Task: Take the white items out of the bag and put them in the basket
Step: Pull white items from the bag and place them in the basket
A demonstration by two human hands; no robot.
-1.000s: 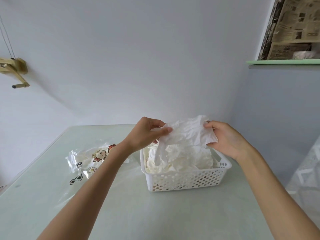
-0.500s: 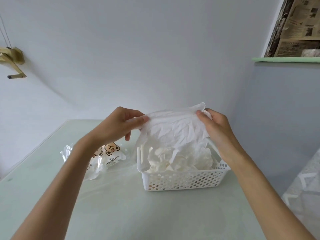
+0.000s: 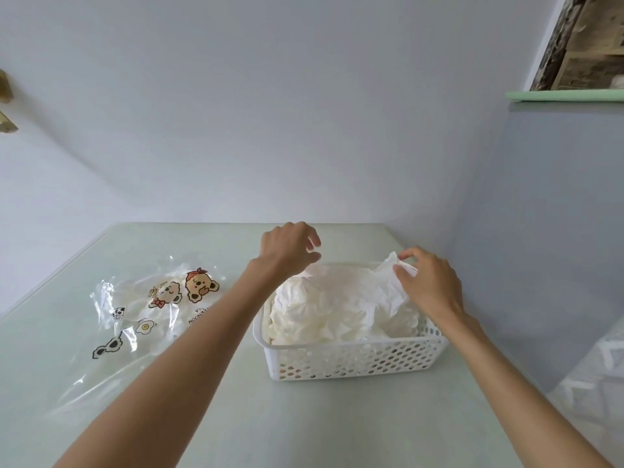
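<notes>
Both bare forearms reach forward from the near edge of the table (image 3: 209, 430) toward the white perforated basket (image 3: 354, 361), which sits right of centre on the pale green top. The left hand (image 3: 287, 249) hovers above the basket's far left corner, wrist bent, its fingers loosely curled and spread with nothing between them; it has let go and touches no paper that I can see. The right hand (image 3: 430, 285) is over the basket's far right corner, palm down, thumb and fingertips pinching the raised corner of a crumpled white sheet (image 3: 388, 285).

That sheet drapes down from the pinch across the heap of white items (image 3: 320, 312) that fills the basket up to and over its rim. The clear plastic bag (image 3: 148, 305), printed with cartoon bears and fried eggs, lies crumpled and flattened on the left half of the table, well apart from the basket; something pale shows through it under the bear print, though what it is cannot be told.

The table stands in a corner of the room, its far edge against a plain pale wall, with a grey wall to the right. High on the right a green ledge (image 3: 564, 95) carries a window covered with newspaper (image 3: 587, 42).
</notes>
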